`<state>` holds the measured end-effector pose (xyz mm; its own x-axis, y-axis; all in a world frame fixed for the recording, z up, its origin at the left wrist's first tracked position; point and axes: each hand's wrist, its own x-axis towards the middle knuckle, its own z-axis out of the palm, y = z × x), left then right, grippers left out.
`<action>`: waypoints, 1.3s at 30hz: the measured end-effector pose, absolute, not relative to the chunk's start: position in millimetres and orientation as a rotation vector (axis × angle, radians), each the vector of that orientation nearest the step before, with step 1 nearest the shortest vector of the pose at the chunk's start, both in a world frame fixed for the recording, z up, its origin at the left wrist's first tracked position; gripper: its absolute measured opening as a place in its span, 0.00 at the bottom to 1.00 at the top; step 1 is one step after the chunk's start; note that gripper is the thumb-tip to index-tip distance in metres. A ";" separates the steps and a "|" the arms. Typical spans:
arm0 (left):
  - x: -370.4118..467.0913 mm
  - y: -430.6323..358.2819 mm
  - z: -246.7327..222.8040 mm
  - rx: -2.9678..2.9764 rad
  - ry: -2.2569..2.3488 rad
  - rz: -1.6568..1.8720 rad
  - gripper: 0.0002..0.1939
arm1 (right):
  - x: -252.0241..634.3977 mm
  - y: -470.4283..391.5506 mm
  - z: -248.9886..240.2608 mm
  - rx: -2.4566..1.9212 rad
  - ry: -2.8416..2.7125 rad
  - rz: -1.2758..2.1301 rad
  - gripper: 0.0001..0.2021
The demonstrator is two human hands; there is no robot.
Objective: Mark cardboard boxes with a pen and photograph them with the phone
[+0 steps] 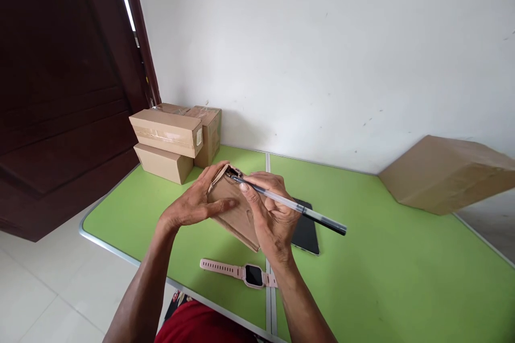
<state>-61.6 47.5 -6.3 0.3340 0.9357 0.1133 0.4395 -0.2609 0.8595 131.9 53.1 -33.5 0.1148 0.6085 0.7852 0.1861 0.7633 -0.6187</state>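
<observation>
Red clothing [205, 327] is showing nearest | right hand [273, 209] is pinching pen [281, 199], likely light, slick | left hand [201, 201] is clasping small carton [241, 222] over green table's [382, 257] near middle, probably crushable, best held by edges

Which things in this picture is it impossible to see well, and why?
In the head view:
Held carton: inside mostly hidden by its walls.
Dark flat device: its left part is hidden behind the right grip.
Pink watch: one strap end is hidden behind the right forearm.
Big box at right: cut off by the right edge.
White label on a stacked box: too small to read.
</observation>
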 end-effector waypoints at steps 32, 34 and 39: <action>-58.2 41.9 -10.3 1.875 1.256 0.843 0.48 | 140.7 56.2 -38.6 -0.653 -1.290 0.525 0.04; -58.3 41.8 -10.6 1.880 1.250 0.848 0.47 | 137.2 54.6 -36.9 -0.655 -1.273 0.525 0.04; -60.2 39.7 -8.6 1.807 1.244 0.840 0.48 | 159.0 62.6 -33.9 -0.680 -1.103 0.544 0.06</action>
<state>-60.2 39.7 -8.6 0.3050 0.9480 0.0910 0.4383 -0.2246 0.8703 159.0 62.6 -33.9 0.3607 0.6987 0.6178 -0.0648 0.6796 -0.7307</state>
